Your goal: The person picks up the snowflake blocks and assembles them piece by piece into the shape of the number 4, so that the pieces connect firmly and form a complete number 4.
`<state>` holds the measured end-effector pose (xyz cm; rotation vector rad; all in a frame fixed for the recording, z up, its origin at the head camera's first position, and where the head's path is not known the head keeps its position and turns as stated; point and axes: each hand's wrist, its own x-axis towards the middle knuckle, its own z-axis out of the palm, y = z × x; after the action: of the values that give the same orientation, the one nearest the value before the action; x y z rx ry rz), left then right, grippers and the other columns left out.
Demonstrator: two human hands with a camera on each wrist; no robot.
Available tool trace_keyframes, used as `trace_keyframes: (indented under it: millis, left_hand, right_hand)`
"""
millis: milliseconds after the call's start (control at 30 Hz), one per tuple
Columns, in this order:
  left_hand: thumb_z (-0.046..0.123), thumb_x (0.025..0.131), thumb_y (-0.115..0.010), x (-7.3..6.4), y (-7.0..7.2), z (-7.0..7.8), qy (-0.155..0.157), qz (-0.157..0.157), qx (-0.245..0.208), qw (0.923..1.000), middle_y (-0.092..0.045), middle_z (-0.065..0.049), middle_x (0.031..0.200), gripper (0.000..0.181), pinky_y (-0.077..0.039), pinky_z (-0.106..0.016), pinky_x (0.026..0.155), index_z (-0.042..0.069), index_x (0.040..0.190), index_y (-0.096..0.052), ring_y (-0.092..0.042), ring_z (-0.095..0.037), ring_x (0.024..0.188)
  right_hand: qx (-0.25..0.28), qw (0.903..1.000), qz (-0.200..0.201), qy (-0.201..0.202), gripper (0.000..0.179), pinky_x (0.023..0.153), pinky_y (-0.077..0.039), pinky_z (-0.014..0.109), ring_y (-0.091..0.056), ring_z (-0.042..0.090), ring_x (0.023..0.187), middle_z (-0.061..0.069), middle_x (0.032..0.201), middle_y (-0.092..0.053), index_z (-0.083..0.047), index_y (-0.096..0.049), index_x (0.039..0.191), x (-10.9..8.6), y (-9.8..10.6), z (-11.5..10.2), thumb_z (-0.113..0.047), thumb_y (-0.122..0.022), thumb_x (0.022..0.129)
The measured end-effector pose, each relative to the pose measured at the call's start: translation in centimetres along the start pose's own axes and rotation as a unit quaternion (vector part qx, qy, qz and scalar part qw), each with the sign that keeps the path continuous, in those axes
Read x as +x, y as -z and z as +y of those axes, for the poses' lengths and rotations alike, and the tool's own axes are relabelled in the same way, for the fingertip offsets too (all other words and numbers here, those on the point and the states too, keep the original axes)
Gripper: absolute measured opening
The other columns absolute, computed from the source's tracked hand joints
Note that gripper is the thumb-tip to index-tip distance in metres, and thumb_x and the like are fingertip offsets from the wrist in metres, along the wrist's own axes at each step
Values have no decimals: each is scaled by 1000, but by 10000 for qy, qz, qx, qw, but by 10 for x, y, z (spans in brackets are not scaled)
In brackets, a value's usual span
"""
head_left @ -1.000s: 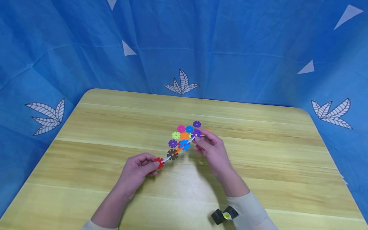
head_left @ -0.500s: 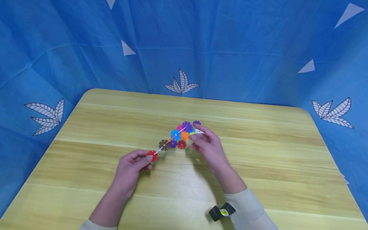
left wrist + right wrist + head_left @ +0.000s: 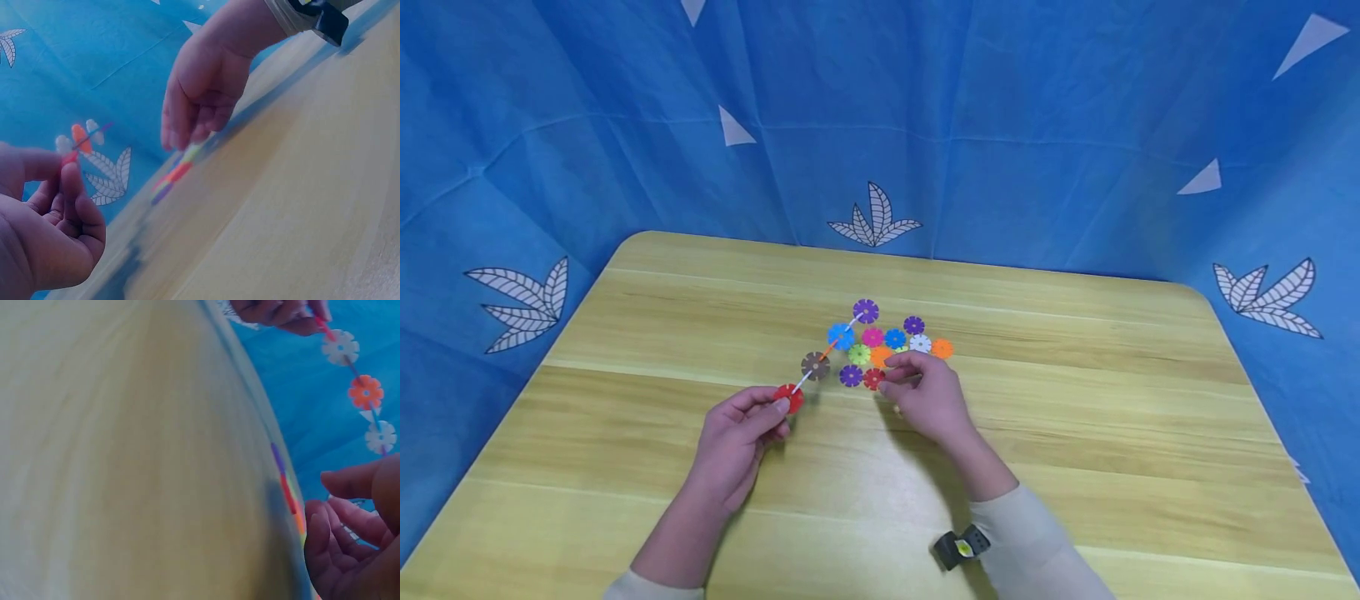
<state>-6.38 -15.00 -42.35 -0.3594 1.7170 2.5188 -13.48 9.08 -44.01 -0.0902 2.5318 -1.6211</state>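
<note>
My left hand (image 3: 733,442) pinches the red snowflake disc (image 3: 789,399) between thumb and fingers. That disc ends a chain of slotted plastic discs held above the table, its white, brown (image 3: 815,367), orange, blue (image 3: 841,337) and purple (image 3: 866,312) pieces set alternately face-on and edge-on. My right hand (image 3: 931,396) hovers by the loose discs, over the red one (image 3: 874,379) and the orange one (image 3: 880,357), which it partly covers. In the right wrist view, the thumb and fingers of my right hand (image 3: 356,519) stand apart with nothing between them.
Several loose discs lie mid-table, among them a purple disc (image 3: 851,376), a pink disc (image 3: 872,337), a white disc (image 3: 920,344) and an orange disc (image 3: 943,348). A blue curtain (image 3: 880,100) hangs behind the wooden table (image 3: 1112,375). A black wrist device (image 3: 961,546) sits at my right sleeve.
My right hand has let go of the chain's purple disc and moved left and down toward the loose discs. My left hand has carried the chain left, away from the pile.
</note>
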Motion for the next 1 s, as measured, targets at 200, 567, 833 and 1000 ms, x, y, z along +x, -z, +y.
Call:
trace_keyframes:
  millis: [200,567,833,1000]
  left_hand:
    - [-3,92,-67,4,-1,2,42,-30,-29,10000,-68,-7,84,8,-54,-24,65,4,96,-69,-60,-14,67]
    - [-4,92,-66,7,-3,3,12,-35,-100,9999,-69,-7,85,10,-52,-24,64,4,97,-70,-60,-13,67]
    - [-4,92,-66,7,-4,3,53,17,-140,9999,-68,-7,84,10,-54,-24,66,5,95,-69,-60,-14,66]
    - [-4,92,-67,6,-4,2,70,79,-147,9998,-65,-8,83,8,-55,-26,68,3,96,-68,-59,-15,67]
  right_hand:
    - [-815,9961,146,310,26,76,-52,36,-59,18,79,2,93,-67,-6,-71,103,5,-4,4,-5,-83,80]
    - [-1709,9850,230,-94,25,72,-49,35,-58,17,83,-4,91,-65,-15,-73,98,9,-10,3,-29,-85,81]
    - [-1938,9806,177,-249,21,68,-48,35,-57,16,80,-5,88,-63,-16,-71,97,11,-11,-1,-28,-82,83]
    - [-1767,9838,101,-287,20,72,-48,36,-56,18,81,-3,92,-63,-15,-69,97,9,-11,-2,-21,-82,83]
